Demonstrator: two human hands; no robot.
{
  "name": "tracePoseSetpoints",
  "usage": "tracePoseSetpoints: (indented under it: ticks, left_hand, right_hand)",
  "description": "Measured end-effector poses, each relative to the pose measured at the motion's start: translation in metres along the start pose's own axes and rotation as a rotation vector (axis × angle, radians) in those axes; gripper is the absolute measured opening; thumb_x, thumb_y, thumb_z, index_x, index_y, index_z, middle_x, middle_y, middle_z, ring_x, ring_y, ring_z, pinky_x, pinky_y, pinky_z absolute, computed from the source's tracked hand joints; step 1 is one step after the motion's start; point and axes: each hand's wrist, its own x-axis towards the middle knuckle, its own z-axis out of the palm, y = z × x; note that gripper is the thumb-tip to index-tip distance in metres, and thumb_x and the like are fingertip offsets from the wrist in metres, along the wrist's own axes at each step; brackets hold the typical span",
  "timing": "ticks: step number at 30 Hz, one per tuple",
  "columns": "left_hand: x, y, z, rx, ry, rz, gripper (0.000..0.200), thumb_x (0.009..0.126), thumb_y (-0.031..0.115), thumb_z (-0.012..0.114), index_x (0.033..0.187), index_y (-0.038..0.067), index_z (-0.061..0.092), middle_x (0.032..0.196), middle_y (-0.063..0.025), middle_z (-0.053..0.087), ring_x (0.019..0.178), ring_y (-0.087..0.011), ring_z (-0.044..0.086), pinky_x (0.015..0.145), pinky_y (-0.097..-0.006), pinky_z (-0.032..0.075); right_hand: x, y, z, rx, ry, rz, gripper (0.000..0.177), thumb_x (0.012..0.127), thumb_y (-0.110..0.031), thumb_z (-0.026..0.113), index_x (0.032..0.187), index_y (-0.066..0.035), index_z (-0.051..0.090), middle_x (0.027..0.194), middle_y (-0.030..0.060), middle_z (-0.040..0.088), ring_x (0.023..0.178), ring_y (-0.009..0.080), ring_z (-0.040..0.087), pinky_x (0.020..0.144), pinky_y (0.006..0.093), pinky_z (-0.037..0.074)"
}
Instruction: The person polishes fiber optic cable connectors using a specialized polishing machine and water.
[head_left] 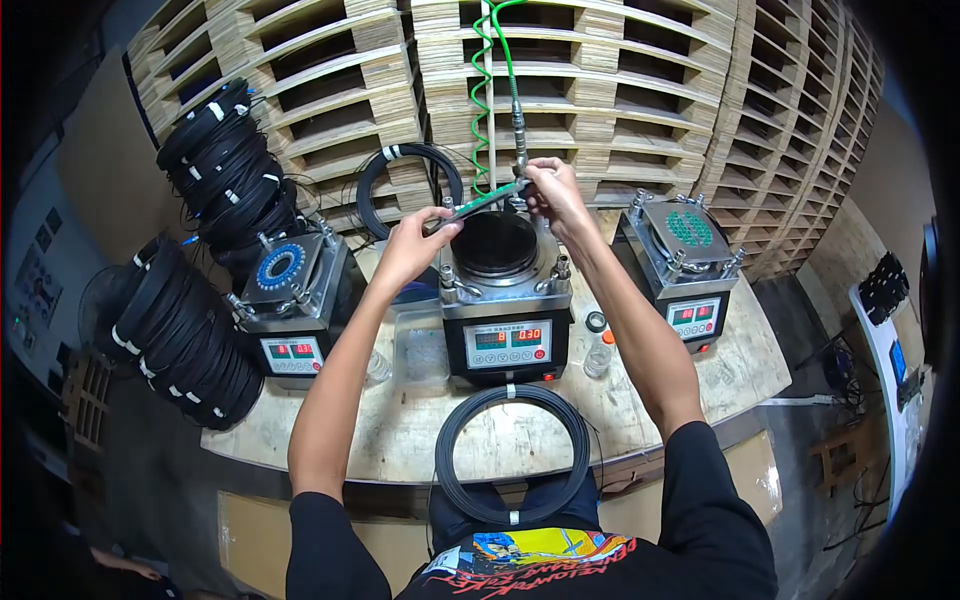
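Above the middle machine (507,345) I hold a thin plate with green pieces (488,201), tilted up toward the right. My left hand (414,246) is closed on its lower left end, thumb and fingers pinching the edge. At the upper right end my right hand (556,196) is closed around the plate's edge. A metal hose fitting (519,140) hangs on a green air hose (503,50), its lower end right at my right fingertips. Below the plate is the machine's round black top (495,243); its front display shows red digits.
A left machine (292,290) carries a blue ring of pieces, a right machine (685,255) green pieces. A black cable coil (512,393) overhangs the table's front edge (400,470). Bundled coils (190,335) are stacked at left. A small jar (598,358) stands right of centre; wooden pallets (620,90) rise behind.
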Motion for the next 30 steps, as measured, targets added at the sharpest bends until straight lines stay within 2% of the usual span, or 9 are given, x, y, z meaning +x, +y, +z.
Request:
tracePoseSetpoints:
  ticks: [4, 9, 11, 13, 15, 16, 23, 28, 30]
  left_hand:
    - [0.006, -0.029, 0.017, 0.052, 0.217, 0.296, 0.023, 0.092, 0.015, 0.064, 0.109, 0.002, 0.071, 0.087, -0.0257, 0.068, 0.082, -0.0414, 0.068, 0.074, -0.0421, 0.052]
    - [0.011, -0.046, 0.024, 0.028, 0.258, 0.288, 0.020, 0.091, 0.014, 0.065, 0.104, -0.001, 0.071, 0.080, -0.0291, 0.062, 0.074, -0.0450, 0.062, 0.067, -0.0441, 0.048]
    - [0.018, -0.060, 0.027, 0.082, 0.212, 0.181, 0.018, 0.094, 0.015, 0.065, 0.096, -0.002, 0.069, 0.068, -0.0210, 0.059, 0.057, -0.0143, 0.053, 0.059, -0.0359, 0.044]
    - [0.023, -0.065, 0.030, 0.055, 0.228, 0.180, 0.022, 0.094, 0.016, 0.066, 0.088, -0.005, 0.066, 0.061, -0.0169, 0.054, 0.058, -0.0093, 0.041, 0.056, -0.0349, 0.040]
    - [0.027, -0.072, 0.031, 0.005, 0.254, 0.127, 0.024, 0.091, 0.017, 0.069, 0.087, -0.006, 0.067, 0.070, -0.0279, 0.059, 0.064, -0.0418, 0.061, 0.060, -0.0431, 0.045]
    - [0.027, -0.069, 0.028, 0.010, 0.250, 0.094, 0.031, 0.091, 0.021, 0.070, 0.082, -0.008, 0.065, 0.069, -0.0268, 0.060, 0.061, -0.0390, 0.061, 0.060, -0.0429, 0.045]
    - [0.053, -0.112, 0.035, -0.039, 0.236, 0.059, 0.036, 0.092, 0.025, 0.070, 0.082, -0.009, 0.065, 0.068, -0.0206, 0.064, 0.063, -0.0266, 0.066, 0.061, -0.0394, 0.049]
    - [0.040, -0.096, 0.046, -0.233, 0.307, -0.095, 0.038, 0.093, 0.027, 0.066, 0.082, -0.008, 0.061, 0.072, -0.0177, 0.064, 0.067, -0.0203, 0.059, 0.067, -0.0366, 0.047]
    - [0.030, -0.079, 0.058, -0.311, 0.493, -0.077, 0.028, 0.096, 0.020, 0.063, 0.109, -0.004, 0.058, 0.096, -0.0172, 0.066, 0.085, -0.0228, 0.062, 0.079, -0.0363, 0.048]
  right_hand:
    - [0.001, -0.006, 0.037, -0.098, 0.054, -0.063, 0.030, 0.085, -0.009, 0.065, 0.109, -0.002, 0.049, 0.065, 0.0054, 0.059, 0.045, 0.0122, 0.053, 0.039, 0.0279, 0.041]
    - [0.013, 0.010, 0.069, -0.183, 0.011, -0.084, 0.029, 0.086, -0.007, 0.062, 0.111, -0.002, 0.049, 0.066, 0.0069, 0.062, 0.047, 0.0145, 0.058, 0.040, 0.0296, 0.044]
    - [0.008, 0.008, 0.075, -0.174, -0.081, -0.075, 0.029, 0.092, -0.007, 0.061, 0.117, -0.005, 0.046, 0.071, 0.0084, 0.064, 0.052, 0.0151, 0.060, 0.044, 0.0295, 0.046]
    - [0.003, 0.005, 0.070, -0.142, -0.140, -0.068, 0.031, 0.094, -0.005, 0.057, 0.122, -0.003, 0.045, 0.074, 0.0095, 0.066, 0.054, 0.0156, 0.062, 0.045, 0.0295, 0.047]
    - [-0.002, 0.004, 0.056, -0.158, -0.256, -0.231, 0.030, 0.096, -0.005, 0.055, 0.124, -0.002, 0.045, 0.077, 0.0091, 0.066, 0.055, 0.0145, 0.062, 0.046, 0.0277, 0.047]
    - [0.001, 0.008, 0.046, -0.220, -0.276, -0.273, 0.033, 0.095, -0.004, 0.052, 0.127, -0.002, 0.046, 0.078, 0.0090, 0.066, 0.055, 0.0131, 0.062, 0.046, 0.0264, 0.047]
    - [-0.010, 0.037, -0.020, -0.649, -0.171, -0.478, 0.024, 0.087, -0.001, 0.052, 0.104, -0.002, 0.069, 0.072, 0.0089, 0.067, 0.059, 0.0120, 0.062, 0.056, 0.0298, 0.049]
    - [-0.028, 0.048, -0.033, -0.796, -0.159, -0.482, 0.021, 0.087, -0.002, 0.055, 0.104, 0.002, 0.068, 0.078, 0.0138, 0.067, 0.068, 0.0179, 0.064, 0.067, 0.0324, 0.051]
    - [-0.025, 0.048, -0.032, -0.756, -0.167, -0.456, 0.022, 0.087, -0.003, 0.057, 0.106, 0.002, 0.068, 0.080, 0.0118, 0.067, 0.071, 0.0168, 0.063, 0.071, 0.0321, 0.051]
